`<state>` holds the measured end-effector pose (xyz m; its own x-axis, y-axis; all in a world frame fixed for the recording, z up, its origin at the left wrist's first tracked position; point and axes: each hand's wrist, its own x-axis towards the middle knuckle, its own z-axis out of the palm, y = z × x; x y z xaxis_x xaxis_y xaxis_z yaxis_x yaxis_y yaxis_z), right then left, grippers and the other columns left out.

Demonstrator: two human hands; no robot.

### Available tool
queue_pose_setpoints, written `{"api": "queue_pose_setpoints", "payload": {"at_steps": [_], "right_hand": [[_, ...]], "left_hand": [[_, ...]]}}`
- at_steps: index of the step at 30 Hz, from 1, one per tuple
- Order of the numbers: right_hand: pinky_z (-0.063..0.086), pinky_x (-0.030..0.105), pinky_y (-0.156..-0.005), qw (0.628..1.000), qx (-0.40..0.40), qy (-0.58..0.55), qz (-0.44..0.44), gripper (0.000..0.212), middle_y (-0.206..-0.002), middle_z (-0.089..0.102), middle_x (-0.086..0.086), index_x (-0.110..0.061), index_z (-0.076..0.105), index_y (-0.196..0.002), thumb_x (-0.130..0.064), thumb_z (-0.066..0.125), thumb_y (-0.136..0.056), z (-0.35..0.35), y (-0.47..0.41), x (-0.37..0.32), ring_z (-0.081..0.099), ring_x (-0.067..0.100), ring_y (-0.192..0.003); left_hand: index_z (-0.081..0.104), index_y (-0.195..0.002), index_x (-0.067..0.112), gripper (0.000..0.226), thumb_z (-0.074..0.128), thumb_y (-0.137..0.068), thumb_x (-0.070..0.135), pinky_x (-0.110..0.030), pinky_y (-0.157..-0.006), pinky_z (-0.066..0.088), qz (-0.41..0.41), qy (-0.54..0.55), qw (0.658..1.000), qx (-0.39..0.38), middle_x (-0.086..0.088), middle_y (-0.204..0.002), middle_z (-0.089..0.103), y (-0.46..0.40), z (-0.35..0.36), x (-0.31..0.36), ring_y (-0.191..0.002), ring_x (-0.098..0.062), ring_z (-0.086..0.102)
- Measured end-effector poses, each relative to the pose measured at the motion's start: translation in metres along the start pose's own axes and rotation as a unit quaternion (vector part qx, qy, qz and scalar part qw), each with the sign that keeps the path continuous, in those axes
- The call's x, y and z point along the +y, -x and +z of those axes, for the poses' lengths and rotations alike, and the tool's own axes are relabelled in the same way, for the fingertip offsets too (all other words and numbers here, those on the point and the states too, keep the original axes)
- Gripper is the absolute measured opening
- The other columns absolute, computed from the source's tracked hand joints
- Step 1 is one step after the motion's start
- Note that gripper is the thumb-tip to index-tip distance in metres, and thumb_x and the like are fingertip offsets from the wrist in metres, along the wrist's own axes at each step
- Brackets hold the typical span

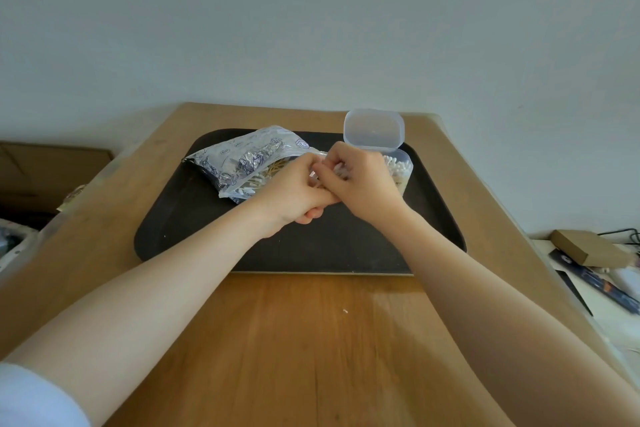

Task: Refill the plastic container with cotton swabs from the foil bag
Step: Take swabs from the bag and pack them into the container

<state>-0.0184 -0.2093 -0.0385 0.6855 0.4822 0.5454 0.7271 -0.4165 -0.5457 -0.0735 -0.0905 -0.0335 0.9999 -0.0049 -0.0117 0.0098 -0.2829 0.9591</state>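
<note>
A silver foil bag point(242, 158) with blue print lies on the black tray point(194, 218), its open mouth facing right, wooden-stemmed cotton swabs showing inside. The clear plastic container point(401, 168) stands at the tray's back right, lid point(374, 128) flipped up, white swab tips visible in it. My left hand point(294, 187) and my right hand point(360, 180) meet between bag and container. Both have curled fingers around a small bunch of cotton swabs point(337, 170), whose white tips peek out between them. The bag's mouth is partly hidden by my left hand.
The tray sits on a wooden table point(294, 340) against a pale wall. A cardboard box point(585, 246) and papers lie on a lower surface at the right. A brown box point(52, 166) stands to the left.
</note>
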Motion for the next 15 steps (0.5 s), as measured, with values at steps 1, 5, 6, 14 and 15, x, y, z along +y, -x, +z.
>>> {"api": "queue_pose_setpoints", "payload": {"at_steps": [1,5,6,14,15], "right_hand": [[0.04,0.026,-0.054,0.999,-0.002,-0.026,0.028,0.021,-0.06,0.055,0.001,-0.012,0.054,-0.07,-0.023,0.063,-0.086,-0.003,-0.001,0.003,0.049,0.012,-0.055],[0.039,0.018,-0.048,0.989,0.034,-0.082,0.118,0.027,-0.051,0.051,-0.008,-0.024,0.048,-0.064,-0.027,0.063,-0.086,-0.009,-0.004,0.007,0.047,0.005,-0.045],[0.041,0.02,-0.05,0.989,0.041,-0.079,0.117,0.025,-0.053,0.054,-0.007,-0.024,0.048,-0.066,-0.027,0.061,-0.087,-0.007,-0.004,0.005,0.05,0.005,-0.048],[0.048,0.026,-0.057,0.991,0.037,-0.1,0.074,0.014,-0.059,0.059,-0.01,-0.013,0.05,-0.083,-0.021,0.05,-0.095,-0.004,0.001,0.007,0.058,0.001,-0.054],[0.045,0.02,-0.059,0.995,0.026,-0.086,0.043,0.012,-0.063,0.059,-0.011,-0.012,0.052,-0.085,-0.019,0.05,-0.095,-0.006,0.002,0.011,0.056,-0.002,-0.057]], "left_hand": [[0.049,-0.105,0.015,0.026,0.057,-0.084,0.0,-0.02,-0.039,0.026,0.012,0.023,1.0,0.003,-0.003,-0.06,0.046,-0.001,0.0,-0.002,-0.045,-0.011,0.039],[0.051,-0.1,0.009,0.014,0.041,-0.098,0.018,-0.023,-0.04,0.032,0.036,0.186,0.982,0.01,-0.004,-0.058,0.049,-0.004,0.009,0.001,-0.047,-0.014,0.044],[0.053,-0.093,0.01,0.026,0.035,-0.099,0.028,-0.023,-0.04,0.03,0.018,0.209,0.977,0.039,-0.003,-0.054,0.049,-0.006,0.012,0.003,-0.045,-0.014,0.043],[0.052,-0.087,0.008,0.033,0.037,-0.099,0.035,-0.02,-0.038,0.033,-0.056,0.178,0.963,0.196,-0.005,-0.062,0.05,-0.036,0.023,0.006,-0.04,-0.012,0.042],[0.051,-0.084,0.01,0.029,0.039,-0.099,0.031,-0.018,-0.037,0.031,-0.063,0.194,0.961,0.186,-0.003,-0.061,0.047,-0.038,0.022,0.005,-0.038,-0.009,0.039]]}}
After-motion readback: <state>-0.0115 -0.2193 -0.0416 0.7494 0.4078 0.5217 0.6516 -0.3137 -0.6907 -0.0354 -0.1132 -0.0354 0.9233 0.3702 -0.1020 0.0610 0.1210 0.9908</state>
